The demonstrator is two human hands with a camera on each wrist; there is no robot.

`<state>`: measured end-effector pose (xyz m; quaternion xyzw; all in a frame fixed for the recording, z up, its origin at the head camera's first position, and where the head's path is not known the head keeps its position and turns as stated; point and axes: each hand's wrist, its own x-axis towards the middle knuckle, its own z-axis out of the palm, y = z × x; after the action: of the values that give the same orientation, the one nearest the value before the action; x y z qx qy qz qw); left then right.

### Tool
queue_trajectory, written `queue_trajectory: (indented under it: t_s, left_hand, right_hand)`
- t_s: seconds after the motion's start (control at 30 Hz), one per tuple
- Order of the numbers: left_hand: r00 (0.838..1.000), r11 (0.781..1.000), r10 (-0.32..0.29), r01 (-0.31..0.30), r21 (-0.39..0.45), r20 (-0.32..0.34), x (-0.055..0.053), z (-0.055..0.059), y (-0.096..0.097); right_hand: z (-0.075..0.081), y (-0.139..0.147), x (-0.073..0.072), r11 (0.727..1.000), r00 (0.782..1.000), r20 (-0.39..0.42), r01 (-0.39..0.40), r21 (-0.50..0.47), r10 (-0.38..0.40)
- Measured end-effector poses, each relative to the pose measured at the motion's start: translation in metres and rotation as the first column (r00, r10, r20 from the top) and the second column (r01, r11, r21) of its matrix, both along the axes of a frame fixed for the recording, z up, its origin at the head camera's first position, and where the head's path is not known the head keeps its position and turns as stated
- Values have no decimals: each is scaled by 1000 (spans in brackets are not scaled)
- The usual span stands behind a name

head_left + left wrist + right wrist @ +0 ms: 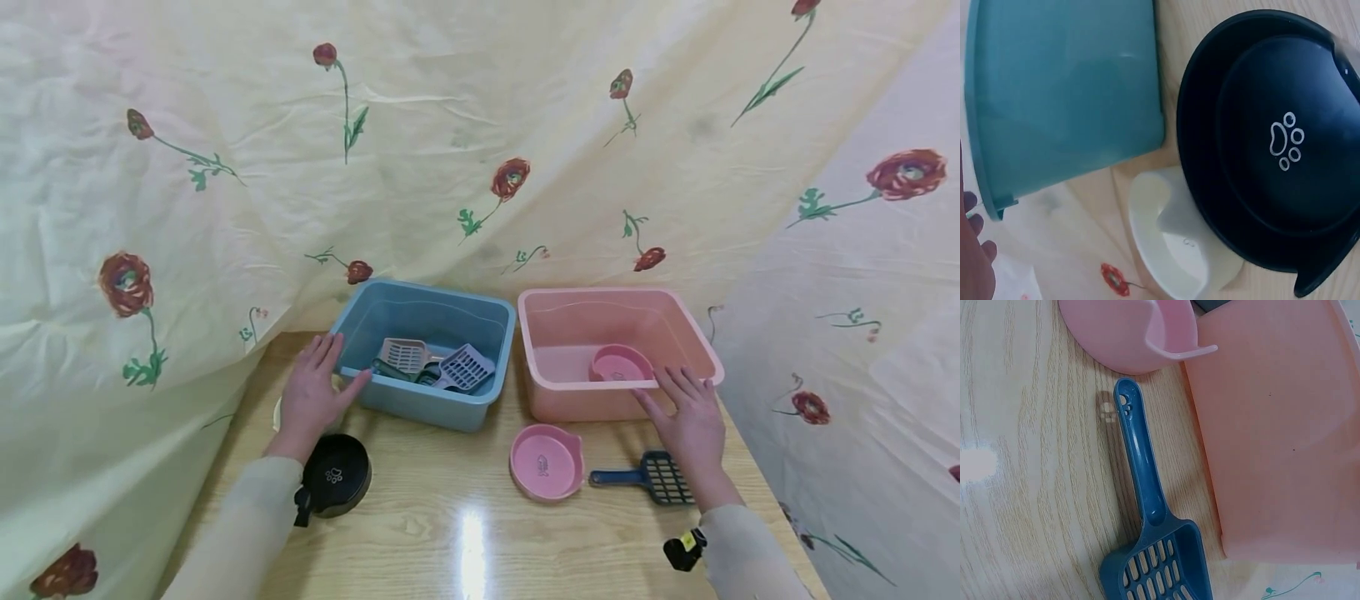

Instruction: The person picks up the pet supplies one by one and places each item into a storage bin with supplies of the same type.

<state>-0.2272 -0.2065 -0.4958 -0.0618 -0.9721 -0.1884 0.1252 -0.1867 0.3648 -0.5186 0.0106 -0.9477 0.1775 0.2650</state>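
Observation:
My left hand (309, 404) is at the front left corner of a blue bin (420, 404), fingers extended along its rim. Inside that bin lie several litter scoops, among them a lilac one (467, 368) and a beige one (406, 355). At the front right rim of a pink bin (585, 404) is my right hand (692, 425), its fingers stretched out over the edge. A pink bowl (621, 363) sits in the pink bin. In the left wrist view, fingertips (976, 224) show beside the blue bin's rim. Neither hand appears to grip anything.
On the wooden table, a black paw-print bowl (336, 475) stands near my left wrist, with a white bowl (1175, 240) beside it. A pink cat-eared bowl (546, 463) and a dark blue litter scoop (1147, 481) lie before the pink bin. Flowered cloth (420, 167) hangs behind.

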Motion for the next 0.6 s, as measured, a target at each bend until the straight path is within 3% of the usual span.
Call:
queue_trajectory:
  t_s: [0.23, 0.6]
  left_hand:
    - [998, 999, 29, -28, -26, 51, -5, -6, 5]
    - [996, 998, 33, -28, -60, 82, -9, -6, 8]
  right_hand:
    - [-1, 0, 1, 1000, 1000, 5, 5, -5, -5]
    - [-2, 0, 1, 1000, 1000, -4, 12, -8, -12]
